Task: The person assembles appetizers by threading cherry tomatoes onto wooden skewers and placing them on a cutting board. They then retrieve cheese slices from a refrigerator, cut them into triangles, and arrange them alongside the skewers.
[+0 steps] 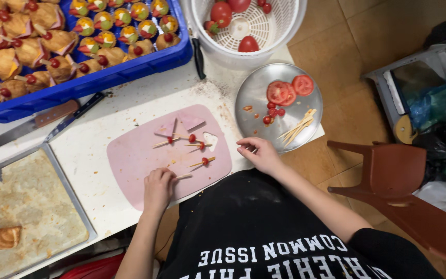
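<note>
— So, what does the left hand [158, 188] have hold of?

— A wooden skewer [183, 176], pinched in curled fingers. Its free end pokes out to the right, lying low over the pink cutting board [130, 155]. The hand rests on the board's near edge.

— Anything else on that board?

— Several finished skewers with bits of cherry tomato [192, 138] threaded on them, lying loose toward the far right part of the board, just beyond the held one.

— And the right hand [258, 152]?

— It sits at the table's edge, just right of the board and just below the round metal plate [254, 98]. The fingers are bent inward, loosely closed. I cannot tell whether anything small is between them.

— What is on the plate?

— Tomato slices [289, 90] at the far side, small cherry tomato pieces [272, 111] in the middle, and a bundle of bare skewers [298, 126] on the right.

— Farther out?

— A white colander [285, 26] with whole tomatoes beyond the plate, a blue crate [145, 64] of filled pastries topped with skewered tomato at the far left, two knives [52, 116] just before it, and a metal baking tray [68, 201] at the near left holding a couple of pastries. A brown chair [393, 175] stands to the right.
</note>
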Available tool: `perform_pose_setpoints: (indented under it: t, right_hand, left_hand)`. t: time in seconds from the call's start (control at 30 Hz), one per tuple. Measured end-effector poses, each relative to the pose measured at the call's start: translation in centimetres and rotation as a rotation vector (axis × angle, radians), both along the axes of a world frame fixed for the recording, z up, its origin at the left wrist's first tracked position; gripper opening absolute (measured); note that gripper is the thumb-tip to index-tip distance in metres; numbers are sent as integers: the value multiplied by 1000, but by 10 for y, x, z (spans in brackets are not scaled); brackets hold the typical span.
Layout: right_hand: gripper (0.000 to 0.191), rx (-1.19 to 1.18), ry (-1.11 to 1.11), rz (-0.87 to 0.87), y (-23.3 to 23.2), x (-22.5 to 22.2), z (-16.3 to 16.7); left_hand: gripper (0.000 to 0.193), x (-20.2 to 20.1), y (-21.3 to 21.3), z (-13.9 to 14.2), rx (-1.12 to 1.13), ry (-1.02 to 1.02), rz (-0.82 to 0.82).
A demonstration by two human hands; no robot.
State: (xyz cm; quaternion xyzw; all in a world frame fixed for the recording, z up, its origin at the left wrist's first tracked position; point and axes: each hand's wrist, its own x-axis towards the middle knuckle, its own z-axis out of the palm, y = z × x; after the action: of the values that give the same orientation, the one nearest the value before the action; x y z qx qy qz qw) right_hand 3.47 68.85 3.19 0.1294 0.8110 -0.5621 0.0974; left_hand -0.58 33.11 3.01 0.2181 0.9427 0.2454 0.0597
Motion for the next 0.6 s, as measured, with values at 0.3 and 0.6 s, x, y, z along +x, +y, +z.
perform_pose_setpoints:
  t: [0.3, 0.6]
  right_hand:
    - [26, -454, -75, -110, 51, 22, 12]
    - [41, -519, 91, -602, 207, 57, -2]
  left_hand:
    - [14, -12, 208, 54, 575, -433, -147]
    - [26, -64, 337, 3, 212, -30, -356]
